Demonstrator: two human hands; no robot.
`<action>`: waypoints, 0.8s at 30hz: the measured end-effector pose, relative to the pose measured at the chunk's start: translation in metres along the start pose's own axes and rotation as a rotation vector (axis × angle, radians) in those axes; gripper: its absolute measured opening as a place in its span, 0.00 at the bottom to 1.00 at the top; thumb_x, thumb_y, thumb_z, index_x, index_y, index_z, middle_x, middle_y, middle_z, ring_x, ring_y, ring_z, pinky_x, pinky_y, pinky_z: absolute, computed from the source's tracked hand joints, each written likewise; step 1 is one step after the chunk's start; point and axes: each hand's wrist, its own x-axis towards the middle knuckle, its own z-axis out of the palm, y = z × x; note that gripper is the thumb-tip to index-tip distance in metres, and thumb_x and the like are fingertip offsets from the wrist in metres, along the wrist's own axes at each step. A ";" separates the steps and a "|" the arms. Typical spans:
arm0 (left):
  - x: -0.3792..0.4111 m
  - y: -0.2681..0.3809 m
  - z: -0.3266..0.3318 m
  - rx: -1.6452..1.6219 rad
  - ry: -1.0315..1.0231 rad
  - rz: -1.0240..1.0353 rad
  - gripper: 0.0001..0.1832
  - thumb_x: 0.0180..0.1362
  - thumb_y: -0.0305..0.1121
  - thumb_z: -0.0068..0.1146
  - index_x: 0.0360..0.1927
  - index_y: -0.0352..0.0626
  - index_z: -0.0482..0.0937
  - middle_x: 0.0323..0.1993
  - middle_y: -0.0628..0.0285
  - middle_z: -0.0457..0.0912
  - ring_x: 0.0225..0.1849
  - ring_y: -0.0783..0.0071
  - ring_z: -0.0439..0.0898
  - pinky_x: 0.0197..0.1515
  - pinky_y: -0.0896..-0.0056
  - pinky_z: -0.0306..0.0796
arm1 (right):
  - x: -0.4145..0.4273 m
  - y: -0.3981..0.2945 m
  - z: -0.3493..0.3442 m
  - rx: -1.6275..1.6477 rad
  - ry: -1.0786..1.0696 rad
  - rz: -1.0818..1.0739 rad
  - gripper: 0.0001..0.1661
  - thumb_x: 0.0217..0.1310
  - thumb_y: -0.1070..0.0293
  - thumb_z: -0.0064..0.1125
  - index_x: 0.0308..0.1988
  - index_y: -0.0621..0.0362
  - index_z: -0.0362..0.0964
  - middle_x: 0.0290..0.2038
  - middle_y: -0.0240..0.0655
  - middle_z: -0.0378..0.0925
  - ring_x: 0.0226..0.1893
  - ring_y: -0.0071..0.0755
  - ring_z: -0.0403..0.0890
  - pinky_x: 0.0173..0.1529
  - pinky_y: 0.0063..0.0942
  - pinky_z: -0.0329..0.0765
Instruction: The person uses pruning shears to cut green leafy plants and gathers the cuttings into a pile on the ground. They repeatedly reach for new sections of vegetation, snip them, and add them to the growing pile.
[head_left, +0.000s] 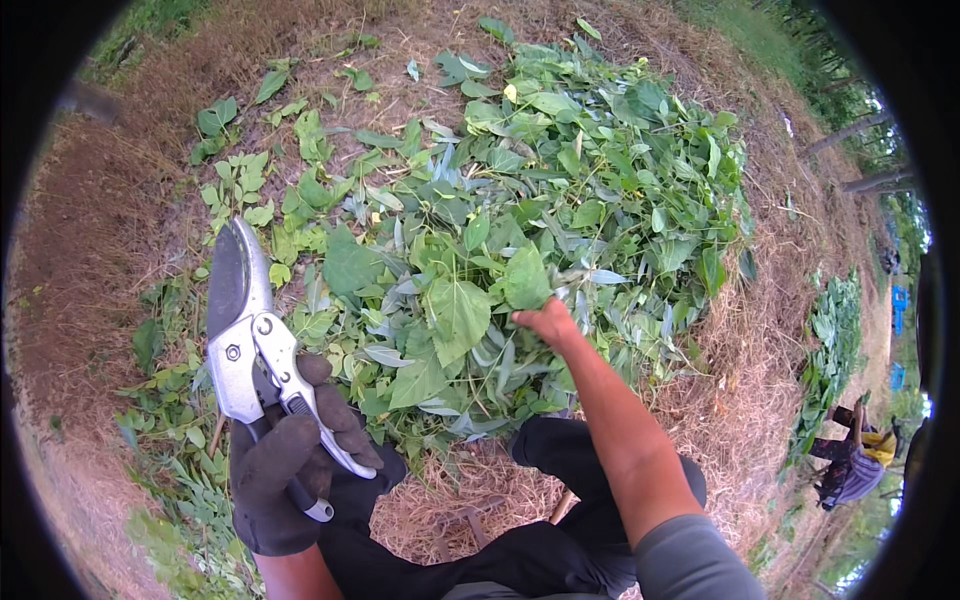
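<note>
My left hand (289, 457), in a dark work glove, holds a pair of pruning shears (259, 337) with silver handles and a dark blade pointing away from me. The blades stand over the left side of a broad heap of leafy cuttings (622, 172). My right hand (550, 322) is bare and closed around some leafy stems at the near side of the heap. A large green leaf (525, 279) rises just beyond its thumb, and a broad toothed leaf (456, 311) hangs to its left. Its fingers are mostly hidden among the foliage.
Between my dark-trousered legs lies dry straw (450, 495) with a rusty metal piece (472, 517) on it. Loose greenery spreads to the left (180, 420). At the far right another person (859, 465) bends beside a second leaf pile (832, 337), with blue crates (899, 309) beyond.
</note>
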 end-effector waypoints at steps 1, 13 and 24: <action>-0.003 0.002 -0.005 -0.010 -0.032 0.017 0.25 0.64 0.30 0.51 0.62 0.31 0.63 0.37 0.52 0.78 0.37 0.58 0.82 0.37 0.51 0.82 | -0.033 -0.048 0.013 0.005 -0.070 0.079 0.29 0.49 0.63 0.74 0.46 0.71 0.77 0.42 0.45 0.83 0.40 0.38 0.82 0.48 0.34 0.77; -0.001 0.003 0.007 0.085 0.017 0.007 0.25 0.61 0.32 0.53 0.58 0.30 0.66 0.33 0.52 0.77 0.33 0.62 0.81 0.33 0.55 0.82 | -0.027 -0.111 -0.077 -0.584 -0.078 -0.233 0.22 0.46 0.64 0.65 0.38 0.71 0.78 0.36 0.54 0.82 0.38 0.51 0.84 0.45 0.38 0.80; -0.009 0.010 0.012 0.001 0.082 0.019 0.25 0.57 0.29 0.59 0.57 0.31 0.70 0.32 0.53 0.79 0.31 0.65 0.81 0.33 0.60 0.82 | -0.086 -0.117 -0.362 0.271 1.073 -0.181 0.34 0.57 0.55 0.68 0.55 0.68 0.68 0.25 0.29 0.72 0.22 0.22 0.73 0.24 0.18 0.68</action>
